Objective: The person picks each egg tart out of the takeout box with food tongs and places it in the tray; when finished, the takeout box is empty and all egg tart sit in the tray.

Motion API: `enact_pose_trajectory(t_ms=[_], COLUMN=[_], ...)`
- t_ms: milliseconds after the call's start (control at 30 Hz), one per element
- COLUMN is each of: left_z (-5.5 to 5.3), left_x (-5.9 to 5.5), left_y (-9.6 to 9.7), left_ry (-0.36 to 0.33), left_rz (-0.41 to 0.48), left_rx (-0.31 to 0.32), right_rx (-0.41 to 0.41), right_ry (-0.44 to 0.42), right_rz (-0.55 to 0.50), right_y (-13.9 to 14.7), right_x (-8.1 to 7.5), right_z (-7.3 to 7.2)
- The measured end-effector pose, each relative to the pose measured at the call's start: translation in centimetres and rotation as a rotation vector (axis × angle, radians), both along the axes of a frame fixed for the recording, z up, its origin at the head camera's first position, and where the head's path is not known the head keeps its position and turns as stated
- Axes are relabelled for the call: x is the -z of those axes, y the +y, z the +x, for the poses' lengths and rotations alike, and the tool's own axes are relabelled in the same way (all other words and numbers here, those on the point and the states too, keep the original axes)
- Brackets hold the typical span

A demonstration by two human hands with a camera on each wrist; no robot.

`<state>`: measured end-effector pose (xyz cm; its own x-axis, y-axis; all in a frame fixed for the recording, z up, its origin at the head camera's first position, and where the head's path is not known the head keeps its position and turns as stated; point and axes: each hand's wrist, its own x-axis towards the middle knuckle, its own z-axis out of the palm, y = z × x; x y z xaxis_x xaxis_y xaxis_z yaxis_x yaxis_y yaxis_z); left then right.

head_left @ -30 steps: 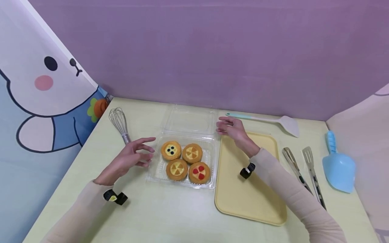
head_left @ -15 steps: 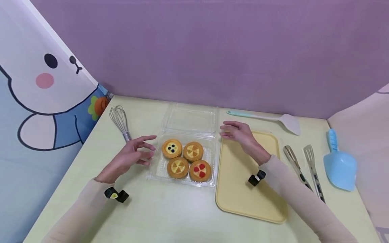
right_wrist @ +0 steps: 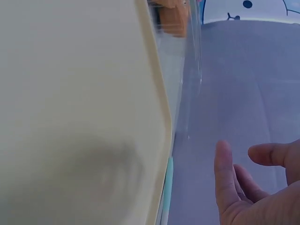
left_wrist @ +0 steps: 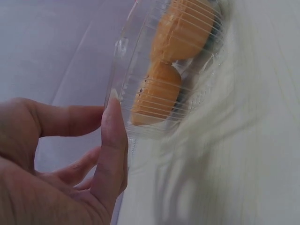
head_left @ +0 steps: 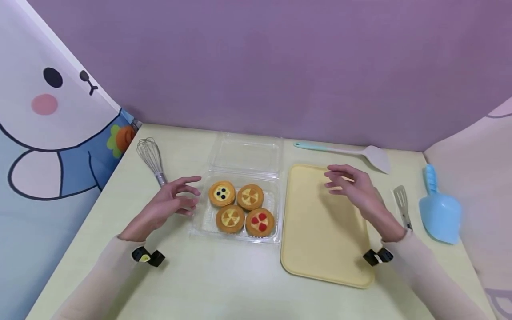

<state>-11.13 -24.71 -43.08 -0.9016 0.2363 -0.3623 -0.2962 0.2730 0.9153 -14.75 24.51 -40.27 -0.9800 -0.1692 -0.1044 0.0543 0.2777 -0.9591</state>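
Blurred pastry (right_wrist: 173,21), apparently, cut off in right wrist view

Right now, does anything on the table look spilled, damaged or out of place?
Nothing stands out: the four tarts sit face up inside the open clear container, and the yellow tray lies flat beside it.

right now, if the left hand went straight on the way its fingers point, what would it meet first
Likely the clear container, its side nearest the left hand; the gap, if any, is hard to judge.
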Motion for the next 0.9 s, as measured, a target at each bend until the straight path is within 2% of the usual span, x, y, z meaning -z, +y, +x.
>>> enact_pose_trajectory(t_ms=[167, 333, 567, 733, 900], left_z=[-0.2, -0.3, -0.3, -0.3, -0.3], left_x=[-0.2, -0.2, 0.1, 0.3, 0.2], left_y=[-0.5, -0.7, -1.2, -1.5, -1.6], left_ry=[-0.002, 0.009, 0.014, 0.018, 0.015], left_rz=[-0.012, 0.01, 0.045, 0.038, 0.043], left_rx=[0.034, 0.083, 0.127, 0.149, 0.162], right_rx=[0.038, 0.137, 0.256, 0.283, 0.264], right_ry=[0.072, 0.116, 0.189, 0.204, 0.132], right_rz=[0.068, 0.224, 0.45, 0.566, 0.63], right_y=[3.5, 7.1, 11.6, 13.7, 14.7], right_x=[-0.3, -0.3, 0.6, 1.4, 2.5], right_z=[2.1, 4.2, 7.0, 8.7, 10.0])
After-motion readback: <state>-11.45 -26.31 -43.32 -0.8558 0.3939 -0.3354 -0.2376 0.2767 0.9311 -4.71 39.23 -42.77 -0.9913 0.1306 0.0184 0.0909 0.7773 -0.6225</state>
